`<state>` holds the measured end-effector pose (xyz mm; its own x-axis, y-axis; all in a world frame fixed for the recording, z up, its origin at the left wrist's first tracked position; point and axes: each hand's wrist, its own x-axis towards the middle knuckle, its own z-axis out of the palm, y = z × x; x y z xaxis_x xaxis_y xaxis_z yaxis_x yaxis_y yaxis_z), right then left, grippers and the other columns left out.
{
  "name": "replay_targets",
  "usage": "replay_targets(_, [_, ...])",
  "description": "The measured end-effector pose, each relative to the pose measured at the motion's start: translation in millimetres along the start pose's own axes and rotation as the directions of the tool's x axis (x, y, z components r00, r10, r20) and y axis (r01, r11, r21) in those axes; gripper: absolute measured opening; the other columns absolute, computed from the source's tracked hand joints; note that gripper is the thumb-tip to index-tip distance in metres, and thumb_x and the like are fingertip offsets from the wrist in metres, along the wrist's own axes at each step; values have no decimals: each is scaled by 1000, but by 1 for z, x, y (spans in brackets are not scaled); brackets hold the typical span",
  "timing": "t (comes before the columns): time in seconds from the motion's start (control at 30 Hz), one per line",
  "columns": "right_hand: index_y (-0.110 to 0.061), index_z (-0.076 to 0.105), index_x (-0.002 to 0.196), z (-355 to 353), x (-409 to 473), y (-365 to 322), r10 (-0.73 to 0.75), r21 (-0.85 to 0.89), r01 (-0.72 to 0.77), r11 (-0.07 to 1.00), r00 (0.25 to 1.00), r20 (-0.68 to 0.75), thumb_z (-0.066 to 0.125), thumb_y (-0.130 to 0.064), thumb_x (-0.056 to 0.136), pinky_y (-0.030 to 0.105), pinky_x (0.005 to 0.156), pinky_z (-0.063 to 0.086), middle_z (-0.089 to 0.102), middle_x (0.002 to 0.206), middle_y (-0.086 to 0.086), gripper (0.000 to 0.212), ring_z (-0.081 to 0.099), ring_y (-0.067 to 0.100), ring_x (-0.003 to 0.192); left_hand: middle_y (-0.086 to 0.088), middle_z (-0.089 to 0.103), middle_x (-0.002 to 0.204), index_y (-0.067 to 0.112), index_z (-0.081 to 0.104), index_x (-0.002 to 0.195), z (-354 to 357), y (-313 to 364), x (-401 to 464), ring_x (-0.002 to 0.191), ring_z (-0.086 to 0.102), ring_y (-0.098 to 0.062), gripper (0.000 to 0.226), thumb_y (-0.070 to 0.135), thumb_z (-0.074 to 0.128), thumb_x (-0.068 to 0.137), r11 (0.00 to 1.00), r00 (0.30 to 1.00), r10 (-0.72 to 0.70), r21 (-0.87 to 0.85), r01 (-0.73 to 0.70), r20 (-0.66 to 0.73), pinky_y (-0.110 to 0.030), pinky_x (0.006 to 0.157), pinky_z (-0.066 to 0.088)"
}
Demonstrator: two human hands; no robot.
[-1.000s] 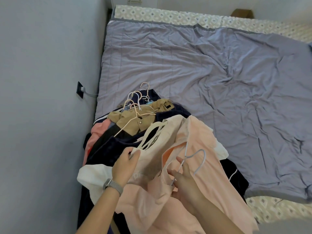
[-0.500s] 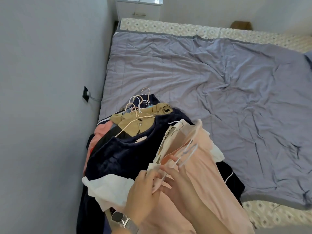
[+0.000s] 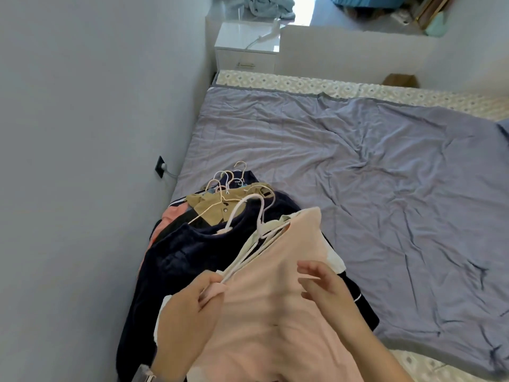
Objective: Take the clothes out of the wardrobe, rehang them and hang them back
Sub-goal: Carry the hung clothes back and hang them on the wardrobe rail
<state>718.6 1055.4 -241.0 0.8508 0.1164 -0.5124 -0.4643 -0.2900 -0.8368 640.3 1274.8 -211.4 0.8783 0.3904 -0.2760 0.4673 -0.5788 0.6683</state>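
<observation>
- Left hand is pinching a bunched fold of the pink shirt at its shoulder edge, fingers curled round the cloth, just where the white hanger is entering the garment.
- Right hand is hovering over the pink shirt's other shoulder, fingers spread and loosely bent, gripping nothing; whether the fingertips are touching the cloth cannot be told (motion blur).
- White hanger is sitting with its hook poking out past the shirt's neck, pointing away from the person; its arms look to be inside the shirt. Judgement: this garment is nearly rehung, shoulders being squared.
- Pink shirt is lying on top of the clothes pile, which is resting on the near left corner of the bed, against the wall.
- Pile is including a dark navy top, a tan shirt and a salmon piece at the wall side; several hanger hooks are sticking up at the pile's far end.
- Judgement on progress: clothes are out of the wardrobe; many are looking already on hangers; hanging back is not yet done. No wardrobe is showing in view.
- Bed is carrying a rumpled grey-lilac quilt, with a patterned mattress edge showing at the far and near sides.
- Beyond the bed's far left corner a white nightstand is standing against the wall.
- Left of the bed, a dark wall socket with a plug and cord is sitting low on the grey wall.
</observation>
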Motion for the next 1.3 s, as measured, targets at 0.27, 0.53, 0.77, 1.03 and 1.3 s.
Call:
replay_targets(0.27, [-34,49,125,-97,-17,17,-417,-230,402,886,909,-18,70,-12,81,24,96,41,46,125,-22,53,43,0,120,8,55,56,31,60,69,41,89,-81,56,49,-15,14,21,59,79,998,979,20,61,-7,-204,-24,52,38])
replay_targets(0.53, [-49,43,130,-239,-18,6,-586,-515,627,585,765,265,54,-75,67,40,112,27,45,133,-15,69,38,10,128,21,64,65,43,67,70,116,181,-160,64,60,-8,15,31,61,76,990,935,-51,104,93,-351,-22,60,46])
replay_targets(0.77, [-30,61,68,-243,-62,-16,-630,-370,842,393,540,558,53,-65,71,23,62,38,60,69,-18,36,55,5,69,25,66,72,42,68,68,106,198,-262,76,61,-4,17,26,70,72,984,879,-168,-24,176,-445,-26,63,48])
replay_targets(1.03, [-12,42,56,-165,-183,3,-294,-298,951,81,308,905,53,-46,87,30,49,28,44,52,3,48,47,20,56,19,66,68,43,68,64,112,140,-421,75,62,-3,14,32,76,63,871,691,-491,-286,399,-530,-29,71,48])
replay_targets(1.3, [-16,36,54,-153,-339,110,-37,-115,991,61,118,992,55,-50,86,33,50,29,41,51,-1,50,42,17,51,12,59,94,29,57,92,247,136,-608,91,53,-4,22,14,65,79,691,39,-656,-580,431,-753,-20,82,35])
